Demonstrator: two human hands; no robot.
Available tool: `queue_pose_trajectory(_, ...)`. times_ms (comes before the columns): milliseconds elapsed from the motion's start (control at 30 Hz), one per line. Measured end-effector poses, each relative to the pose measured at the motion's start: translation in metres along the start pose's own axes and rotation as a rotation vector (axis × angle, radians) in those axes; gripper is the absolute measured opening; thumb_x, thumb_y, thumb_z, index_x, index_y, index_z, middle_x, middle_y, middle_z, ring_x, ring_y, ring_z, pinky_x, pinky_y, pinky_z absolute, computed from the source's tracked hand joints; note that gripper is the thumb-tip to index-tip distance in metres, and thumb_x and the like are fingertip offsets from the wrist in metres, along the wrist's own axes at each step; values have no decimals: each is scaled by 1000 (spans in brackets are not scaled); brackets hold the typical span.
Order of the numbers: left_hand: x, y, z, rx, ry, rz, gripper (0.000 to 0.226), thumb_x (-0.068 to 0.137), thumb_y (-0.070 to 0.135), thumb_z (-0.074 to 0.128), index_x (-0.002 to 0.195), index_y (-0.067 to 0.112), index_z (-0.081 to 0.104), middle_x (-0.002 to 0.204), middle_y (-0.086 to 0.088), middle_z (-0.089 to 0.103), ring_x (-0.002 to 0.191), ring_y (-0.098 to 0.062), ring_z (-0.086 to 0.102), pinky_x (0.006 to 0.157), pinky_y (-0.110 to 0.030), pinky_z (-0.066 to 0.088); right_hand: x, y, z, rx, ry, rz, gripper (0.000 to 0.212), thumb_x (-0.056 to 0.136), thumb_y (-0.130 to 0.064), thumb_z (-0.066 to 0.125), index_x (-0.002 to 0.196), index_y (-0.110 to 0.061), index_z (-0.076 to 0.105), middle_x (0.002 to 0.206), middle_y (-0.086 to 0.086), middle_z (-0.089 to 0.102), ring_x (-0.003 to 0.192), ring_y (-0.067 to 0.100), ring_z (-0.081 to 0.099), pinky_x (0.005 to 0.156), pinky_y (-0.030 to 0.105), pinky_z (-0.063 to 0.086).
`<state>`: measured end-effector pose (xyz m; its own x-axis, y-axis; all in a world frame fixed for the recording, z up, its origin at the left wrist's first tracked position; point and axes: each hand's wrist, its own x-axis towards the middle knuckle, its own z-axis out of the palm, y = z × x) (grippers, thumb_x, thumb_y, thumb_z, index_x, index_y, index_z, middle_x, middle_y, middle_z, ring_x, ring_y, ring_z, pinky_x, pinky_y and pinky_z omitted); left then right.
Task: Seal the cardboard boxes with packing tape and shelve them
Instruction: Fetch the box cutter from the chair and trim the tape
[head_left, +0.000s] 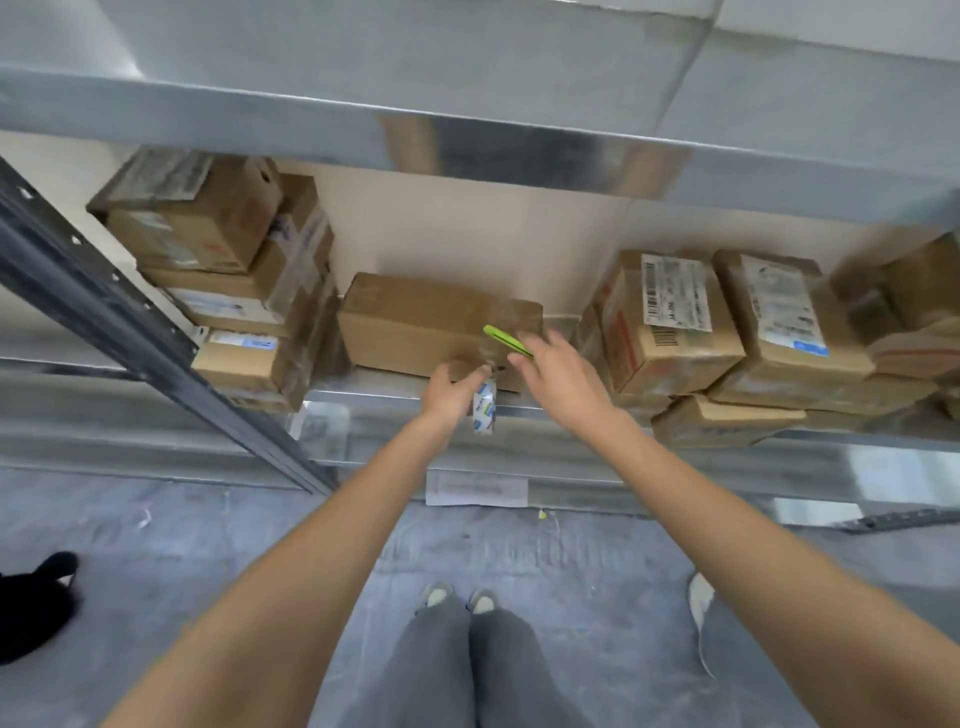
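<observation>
Here both arms reach out straight to the shelf. The left hand curls its fingers around a tape roll. Next, the right hand pinches a green cutter against the brown box, which sits on the shelf between other boxes.

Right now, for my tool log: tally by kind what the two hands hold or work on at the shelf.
Green tool, in the right hand: 1
Tape roll, in the left hand: 1
Cardboard box just beyond the hands: 1
Total: 3
</observation>
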<state>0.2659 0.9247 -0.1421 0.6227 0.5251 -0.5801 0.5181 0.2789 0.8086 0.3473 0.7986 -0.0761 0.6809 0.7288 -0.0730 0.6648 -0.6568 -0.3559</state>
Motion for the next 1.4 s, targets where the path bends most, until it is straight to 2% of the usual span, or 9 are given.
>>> queue_pose_trajectory(133, -6, 5, 10, -89, -103, 22, 15, 93, 11, 62, 103, 16, 52, 93, -15, 60, 66, -24, 59, 50, -27, 51, 15, 2, -1, -30, -54, 7, 36, 104, -30, 37, 134, -14, 49, 130, 16, 45, 113, 39, 54, 81, 44, 46)
queue_pose_trajectory(200, -8, 5, 14, -179, -139, 19, 18, 94, -5, 51, 96, 13, 52, 88, -15, 54, 61, -21, 54, 40, -24, 48, 17, 6, -1, -41, -91, 7, 37, 104, -27, 37, 137, -16, 48, 133, 15, 46, 115, 39, 54, 83, 43, 47)
queue_pose_trajectory(333, -13, 2, 11, -172, -170, 21, 12, 97, 0, 50, 97, 10, 55, 77, -9, 54, 53, -16, 57, 42, -21, 48, 24, 8, -13, -83, -192, -9, 38, 103, -23, 38, 139, -21, 48, 133, 17, 54, 118, 37, 55, 88, 39, 45)
queue_pose_trajectory(500, -19, 1, 4, -226, -167, -10, 15, 104, 15, 44, 109, 4, 53, 89, -10, 57, 67, -22, 56, 37, -18, 46, 27, -5, -37, -290, -238, -134, 38, 102, -21, 37, 136, -28, 53, 123, 13, 62, 112, 34, 57, 84, 39, 50)
queue_pose_trajectory(567, -18, 0, 2, -229, -163, -7, 16, 104, 15, 45, 108, 3, 53, 96, -13, 57, 65, -20, 59, 39, -20, 48, 25, -12, -36, -371, -229, -184, 34, 99, -18, 41, 126, -25, 60, 115, 9, 65, 107, 32, 59, 78, 36, 50)
queue_pose_trajectory(700, -19, 4, 2, -217, -180, 1, 18, 104, 13, 43, 105, 2, 56, 78, -11, 58, 42, -9, 58, 39, -20, 46, 25, -14, -28, -489, -208, -266, 29, 97, -17, 46, 118, -24, 64, 119, 0, 61, 103, 28, 62, 64, 30, 37)
queue_pose_trajectory(867, -19, 8, -1, -287, -197, -22, 23, 104, 11, 44, 88, 3, 59, 67, -9, 55, 43, -17, 49, 41, -23, 45, 32, -14, -22, -545, -225, -275, 27, 95, -18, 46, 115, -25, 64, 130, 1, 62, 106, 29, 63, 65, 30, 38)
queue_pose_trajectory(1167, -12, 11, -5, -210, -223, -35, 29, 103, 12, 44, 82, 8, 63, 69, -9, 57, 40, -17, 49, 44, -22, 44, 34, -27, -28, -645, -251, -269, 25, 92, -7, 47, 111, -12, 63, 108, 10, 65, 99, 31, 63, 61, 31, 36)
queue_pose_trajectory(1400, -12, 22, -9, -177, -282, -68, 21, 101, 6, 42, 88, 1, 58, 69, -11, 54, 37, -15, 48, 40, -20, 42, 32, -28, -24, -684, -250, -305, 26, 89, -1, 47, 108, -8, 63, 111, 8, 62, 101, 33, 63, 60, 32, 34)
